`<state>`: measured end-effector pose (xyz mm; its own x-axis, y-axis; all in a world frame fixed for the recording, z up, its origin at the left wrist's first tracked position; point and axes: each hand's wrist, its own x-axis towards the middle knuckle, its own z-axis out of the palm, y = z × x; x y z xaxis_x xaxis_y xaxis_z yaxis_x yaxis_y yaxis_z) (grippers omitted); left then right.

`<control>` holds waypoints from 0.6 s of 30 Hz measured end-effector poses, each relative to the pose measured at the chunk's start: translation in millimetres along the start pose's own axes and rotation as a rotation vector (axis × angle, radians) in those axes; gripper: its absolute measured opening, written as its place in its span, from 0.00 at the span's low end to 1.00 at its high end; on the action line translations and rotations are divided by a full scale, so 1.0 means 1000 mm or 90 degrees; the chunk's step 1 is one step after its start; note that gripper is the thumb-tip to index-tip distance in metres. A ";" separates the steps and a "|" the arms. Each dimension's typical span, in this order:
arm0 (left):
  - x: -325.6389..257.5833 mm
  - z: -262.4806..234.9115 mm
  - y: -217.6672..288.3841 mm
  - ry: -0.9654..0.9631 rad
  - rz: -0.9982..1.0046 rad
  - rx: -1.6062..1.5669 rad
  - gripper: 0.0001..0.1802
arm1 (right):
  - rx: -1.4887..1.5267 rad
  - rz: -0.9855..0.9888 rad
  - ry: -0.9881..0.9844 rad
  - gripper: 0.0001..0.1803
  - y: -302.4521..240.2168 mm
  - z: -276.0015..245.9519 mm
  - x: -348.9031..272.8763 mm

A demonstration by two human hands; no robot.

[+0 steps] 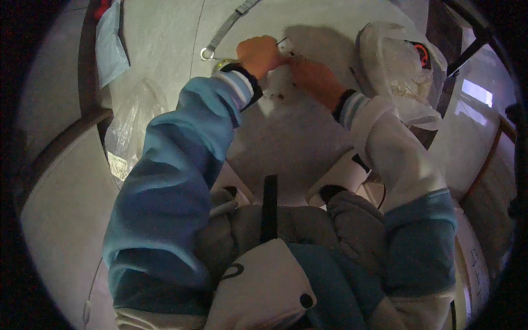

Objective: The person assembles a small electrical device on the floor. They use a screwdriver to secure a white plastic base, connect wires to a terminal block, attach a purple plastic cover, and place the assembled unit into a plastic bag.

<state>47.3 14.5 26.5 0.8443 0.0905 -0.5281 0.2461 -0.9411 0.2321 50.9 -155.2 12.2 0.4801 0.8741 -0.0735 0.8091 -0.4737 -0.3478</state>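
Strap (230, 30) with a pale ring (207, 54) lies left; next, my left hand (257, 56) curls by a small white piece (283, 45) (from this distance I cannot tell whether either grip is clamped on it), then my right hand (315, 80), then a clear bag (406, 104). I'd judge the piece light, best pinched by its edges.

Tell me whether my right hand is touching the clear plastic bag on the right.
Apart. The head view shows a strip of pale surface between the right hand and the clear plastic bag.
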 end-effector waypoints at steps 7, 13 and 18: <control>-0.006 0.006 -0.006 0.006 -0.036 -0.044 0.35 | -0.053 0.105 -0.099 0.09 -0.010 -0.012 0.014; -0.008 0.003 -0.003 -0.040 -0.082 -0.030 0.34 | 0.035 0.253 -0.048 0.08 -0.031 -0.015 0.023; -0.009 0.002 -0.005 -0.034 -0.065 -0.039 0.34 | 0.005 0.269 -0.024 0.07 -0.033 -0.017 0.025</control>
<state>37.2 17.2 28.3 0.7878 0.1653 -0.5933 0.3587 -0.9062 0.2238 42.0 -119.2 38.1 0.7559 0.6069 -0.2455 0.5417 -0.7904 -0.2861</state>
